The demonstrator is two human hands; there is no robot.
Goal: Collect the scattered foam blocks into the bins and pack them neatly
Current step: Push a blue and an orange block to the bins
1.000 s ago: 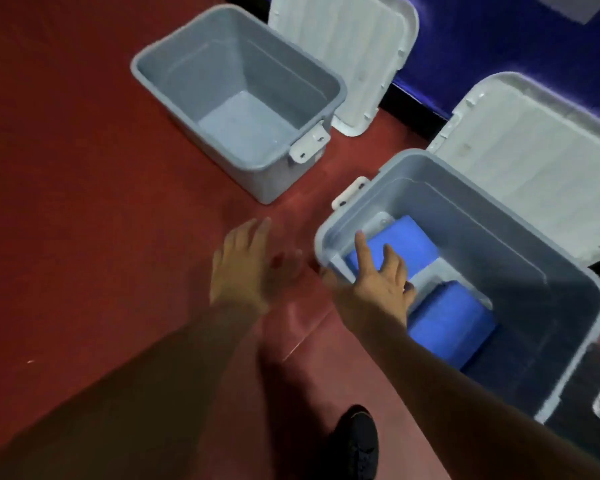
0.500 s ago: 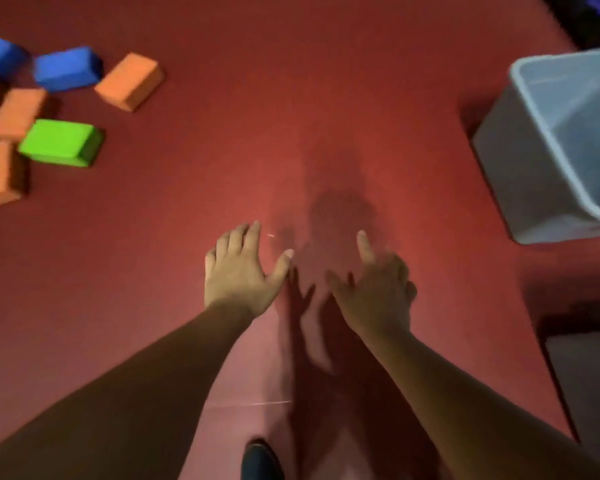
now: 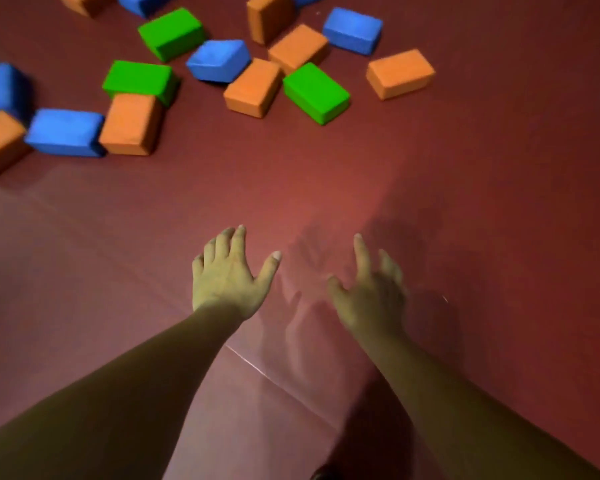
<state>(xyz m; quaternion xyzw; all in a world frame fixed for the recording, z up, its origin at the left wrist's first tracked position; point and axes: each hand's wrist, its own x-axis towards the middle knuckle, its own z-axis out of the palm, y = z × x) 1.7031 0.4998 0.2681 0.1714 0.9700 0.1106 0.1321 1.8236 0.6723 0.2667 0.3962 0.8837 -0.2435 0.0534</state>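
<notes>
Beyond spread left grip, right grip: three green blocks (seven orange, six blue).

The floor is a plain dark red, unpatterned except for a thin pale seam line. The foam blocks on it come in three colours (each one flat and solid, though some are blurred). Bright green: the middle green block, the left green block and the far green block. Blue: the middle blue block, the far blue block and the left blue block. Orange: the right orange block, the middle orange block and the left orange block.
</notes>
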